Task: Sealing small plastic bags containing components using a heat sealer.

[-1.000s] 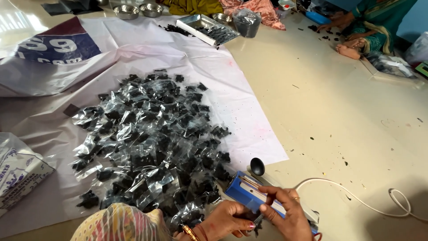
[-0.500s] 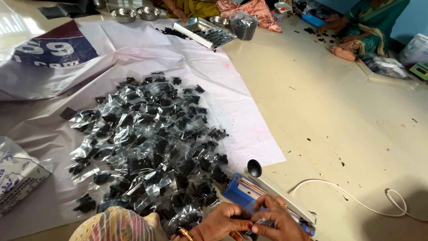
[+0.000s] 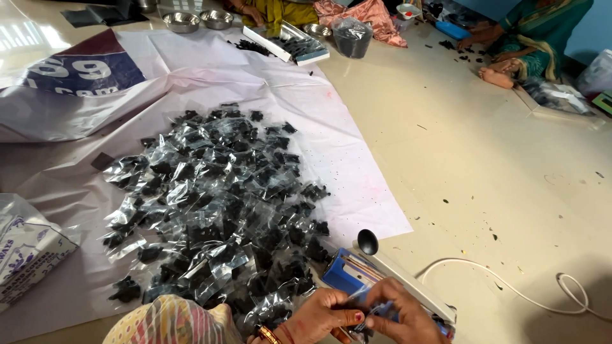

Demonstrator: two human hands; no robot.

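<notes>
At the bottom edge my left hand (image 3: 322,315) and my right hand (image 3: 401,315) meet fingertip to fingertip. Together they pinch a small clear plastic packet (image 3: 371,310) just over the near end of a blue heat sealer (image 3: 347,271). The sealer's pale arm with a black knob (image 3: 368,242) stands raised beside my hands. To the left, touching the sealer, spreads a big pile of clear packets filled with black pieces (image 3: 217,204). A patterned cloth on my knee (image 3: 169,322) hides the pile's near edge.
The pile lies on a white plastic sheet (image 3: 357,159) on a beige floor. A white cable (image 3: 510,290) runs right from the sealer. A printed sack (image 3: 25,248) lies at left. At the far end are metal bowls (image 3: 182,21), a tray (image 3: 287,43) and other seated people (image 3: 523,38).
My hands have drawn closer together over the sealer's near end, now pinching the packet between them. The view has tilted slightly; the pile has not moved.
</notes>
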